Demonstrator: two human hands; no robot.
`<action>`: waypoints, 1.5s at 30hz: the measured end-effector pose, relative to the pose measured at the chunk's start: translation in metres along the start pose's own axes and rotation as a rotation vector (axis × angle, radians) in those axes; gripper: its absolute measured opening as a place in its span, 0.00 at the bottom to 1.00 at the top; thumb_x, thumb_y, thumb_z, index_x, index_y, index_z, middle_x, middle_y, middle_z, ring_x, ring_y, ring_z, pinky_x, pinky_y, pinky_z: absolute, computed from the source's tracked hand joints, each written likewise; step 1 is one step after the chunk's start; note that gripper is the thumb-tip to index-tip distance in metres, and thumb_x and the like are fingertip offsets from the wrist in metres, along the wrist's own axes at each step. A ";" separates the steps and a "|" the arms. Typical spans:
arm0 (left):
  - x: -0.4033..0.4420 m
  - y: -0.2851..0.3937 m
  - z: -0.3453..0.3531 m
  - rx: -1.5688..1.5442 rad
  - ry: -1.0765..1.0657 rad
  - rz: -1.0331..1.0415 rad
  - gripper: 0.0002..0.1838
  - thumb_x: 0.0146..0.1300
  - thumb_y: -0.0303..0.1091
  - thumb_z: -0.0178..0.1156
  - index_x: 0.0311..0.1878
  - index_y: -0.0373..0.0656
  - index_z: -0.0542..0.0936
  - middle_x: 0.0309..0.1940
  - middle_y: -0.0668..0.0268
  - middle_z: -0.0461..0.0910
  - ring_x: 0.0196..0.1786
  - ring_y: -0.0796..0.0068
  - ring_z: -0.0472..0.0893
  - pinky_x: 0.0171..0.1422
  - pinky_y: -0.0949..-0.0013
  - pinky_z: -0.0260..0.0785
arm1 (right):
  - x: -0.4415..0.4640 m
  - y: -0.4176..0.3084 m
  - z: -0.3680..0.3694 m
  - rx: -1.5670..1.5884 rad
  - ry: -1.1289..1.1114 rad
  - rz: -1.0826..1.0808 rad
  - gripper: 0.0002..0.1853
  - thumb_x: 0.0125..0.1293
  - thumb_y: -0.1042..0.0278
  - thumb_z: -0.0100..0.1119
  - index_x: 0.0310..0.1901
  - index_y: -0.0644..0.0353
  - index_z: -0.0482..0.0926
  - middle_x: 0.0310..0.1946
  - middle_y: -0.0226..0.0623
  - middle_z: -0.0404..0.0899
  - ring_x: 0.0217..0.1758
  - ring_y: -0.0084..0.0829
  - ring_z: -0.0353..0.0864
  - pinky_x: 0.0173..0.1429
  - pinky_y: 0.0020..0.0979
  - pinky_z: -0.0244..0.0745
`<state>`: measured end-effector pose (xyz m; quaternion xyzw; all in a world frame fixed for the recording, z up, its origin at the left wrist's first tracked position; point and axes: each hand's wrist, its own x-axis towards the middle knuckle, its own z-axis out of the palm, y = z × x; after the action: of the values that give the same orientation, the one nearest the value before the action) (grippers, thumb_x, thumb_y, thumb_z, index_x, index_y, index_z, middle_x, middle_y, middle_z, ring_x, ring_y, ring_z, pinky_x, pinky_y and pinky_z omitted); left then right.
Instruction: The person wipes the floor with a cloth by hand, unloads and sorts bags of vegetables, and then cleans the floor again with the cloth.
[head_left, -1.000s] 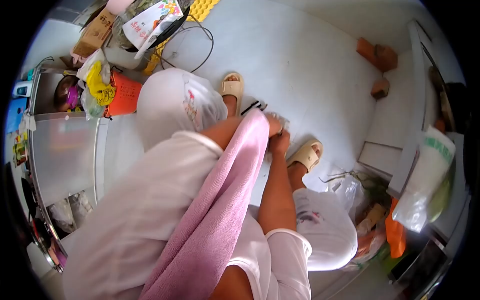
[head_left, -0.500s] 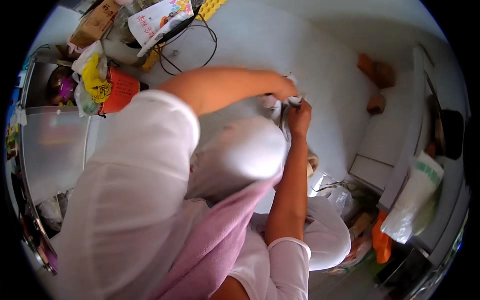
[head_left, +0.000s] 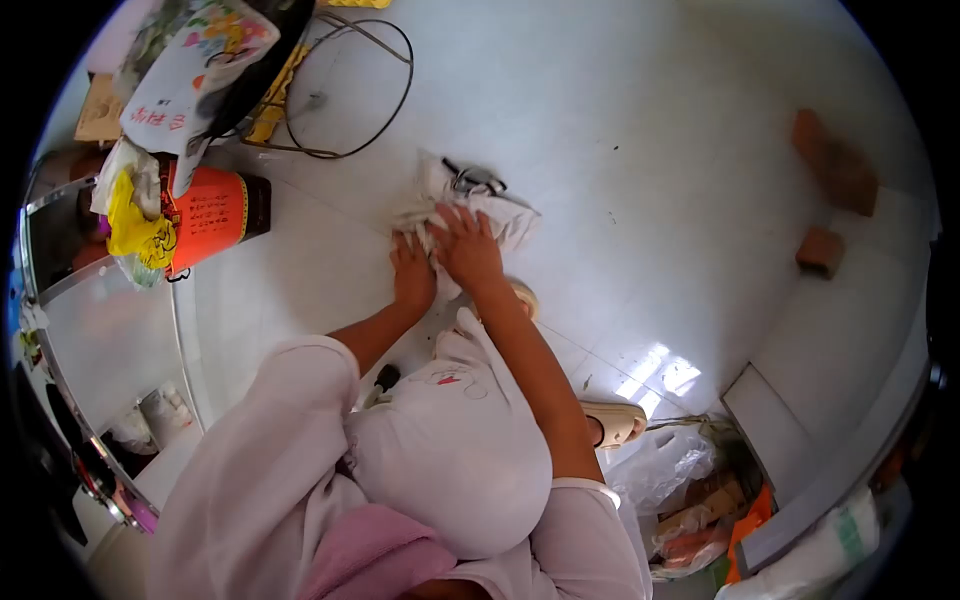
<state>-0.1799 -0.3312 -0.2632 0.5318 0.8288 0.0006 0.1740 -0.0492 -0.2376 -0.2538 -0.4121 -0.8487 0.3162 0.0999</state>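
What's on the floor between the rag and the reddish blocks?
Mostly bare pale floor, with a few small dark specks, lies between the rag and the blocks, in the head view.

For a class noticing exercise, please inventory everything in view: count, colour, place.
cloth: 1, whitish, upper centre
unclear item: 1, dark, on cloth
cord: 1, dark, upper left
printed packet: 1, white, upper left
tub: 1, orange, left
bag: 1, yellow, against tub
blocks: at least 2, reddish-brown, right
slippers: 2, beige, near centre
towel: 1, pink, bottom
edge clutter: uncountable, mixed, left and lower right
left hand: 1, bare, on cloth
right hand: 1, bare, on cloth
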 end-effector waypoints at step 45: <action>0.053 0.241 -0.012 -0.004 -0.254 0.910 0.19 0.65 0.29 0.56 0.59 0.36 0.76 0.58 0.55 0.69 0.58 0.53 0.76 0.48 0.54 0.82 | -0.110 0.106 -0.104 -0.364 0.309 0.883 0.20 0.64 0.64 0.63 0.59 0.44 0.81 0.69 0.31 0.64 0.73 0.48 0.59 0.65 0.54 0.67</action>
<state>0.0091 -0.1774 -0.2221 0.8367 0.4835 0.0133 0.2568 0.1332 -0.2252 -0.2280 -0.7847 -0.6099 0.1102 0.0074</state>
